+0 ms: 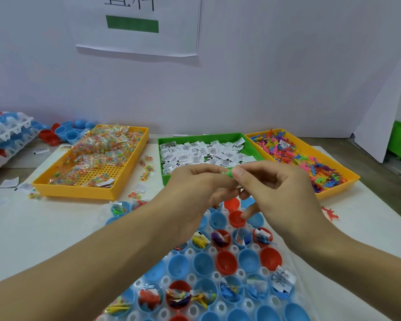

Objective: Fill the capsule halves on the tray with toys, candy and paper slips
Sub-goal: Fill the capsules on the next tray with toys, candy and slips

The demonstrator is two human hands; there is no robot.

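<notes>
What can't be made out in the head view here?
- Green toy: pinched between left hand and right hand; fingers cover most of it, shape unclear.
- Capsule tray: near rows cut off by the bottom edge, far-left cups hidden under the left forearm.
- Paper slips in the green bin: print too small to read.
- Wall sign: top cut off by the frame edge.

Packing workstation: sorted supply trays, partition walls

Both hands pinch green toy above tray.
</notes>
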